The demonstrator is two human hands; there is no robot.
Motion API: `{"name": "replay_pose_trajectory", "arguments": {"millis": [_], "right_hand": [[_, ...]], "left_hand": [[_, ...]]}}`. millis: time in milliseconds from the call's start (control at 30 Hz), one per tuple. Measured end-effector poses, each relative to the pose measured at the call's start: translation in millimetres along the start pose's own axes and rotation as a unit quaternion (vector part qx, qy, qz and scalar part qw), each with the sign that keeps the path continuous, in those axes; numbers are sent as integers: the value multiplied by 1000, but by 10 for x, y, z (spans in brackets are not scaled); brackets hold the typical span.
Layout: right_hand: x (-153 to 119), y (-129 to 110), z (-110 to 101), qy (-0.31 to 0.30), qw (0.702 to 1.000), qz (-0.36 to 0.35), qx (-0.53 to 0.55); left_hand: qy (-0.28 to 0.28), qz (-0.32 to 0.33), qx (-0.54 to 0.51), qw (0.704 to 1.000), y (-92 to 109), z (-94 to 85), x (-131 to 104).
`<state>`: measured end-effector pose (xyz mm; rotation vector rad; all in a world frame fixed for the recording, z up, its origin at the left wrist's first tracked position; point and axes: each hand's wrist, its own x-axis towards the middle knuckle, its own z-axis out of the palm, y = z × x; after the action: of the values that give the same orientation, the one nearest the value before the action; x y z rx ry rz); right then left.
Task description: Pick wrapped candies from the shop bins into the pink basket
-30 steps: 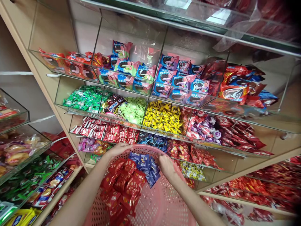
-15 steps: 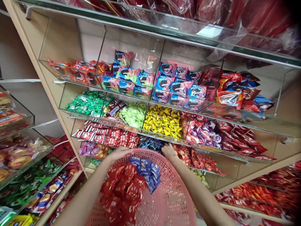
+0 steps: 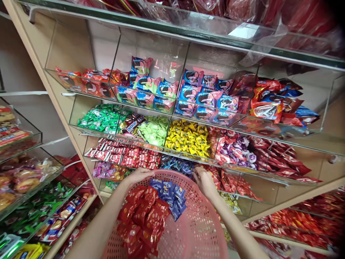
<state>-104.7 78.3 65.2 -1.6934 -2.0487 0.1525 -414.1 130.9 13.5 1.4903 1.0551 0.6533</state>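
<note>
A pink perforated plastic basket (image 3: 205, 219) is in front of me, its far rim just under the candy bins. My left hand (image 3: 140, 175) grips this rim at the far left side, fingers closed over it. In the basket lie shiny red packets (image 3: 145, 219) and, at their right, several small blue-purple packets (image 3: 169, 194). Beyond the rim, my right hand (image 3: 203, 178) is by a bin of dark blue wrapped candies (image 3: 178, 165). Its fingers are curled, and what they hold is too hidden to make out.
Clear bin fronts and dividers line the shelf. Above are yellow candies (image 3: 188, 138), green candies (image 3: 102, 118) and blue-pink cookie packs (image 3: 188, 92). A glass shelf (image 3: 172, 27) crosses the top. More snack bins stand left, and red packets (image 3: 291, 223) lie lower right.
My right hand has drawn back a little from the blue candy bin and moved right and slightly down. The left hand stays on the basket rim. The view has shifted slightly.
</note>
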Motion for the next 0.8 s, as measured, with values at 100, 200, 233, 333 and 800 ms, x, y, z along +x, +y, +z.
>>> {"name": "replay_pose_trajectory", "arguments": {"millis": [100,200,233,333,800], "right_hand": [[35,-129,200,-66,962,43,260],[112,-327,467,-159,902,78,393],[134,-400,552,-176,891,84,409],[179,-589,755,-201,876,90,430],[165,-732,913,-190,829,164,499]], "left_hand": [[-9,13,-6,1000,37,16,-37],[-11,14,-24,1000,57,31,-61],[-11,13,-25,1000,57,31,-63],[-12,15,-14,1000,42,19,-52],[20,11,-20,1000,2,-6,-4]]}}
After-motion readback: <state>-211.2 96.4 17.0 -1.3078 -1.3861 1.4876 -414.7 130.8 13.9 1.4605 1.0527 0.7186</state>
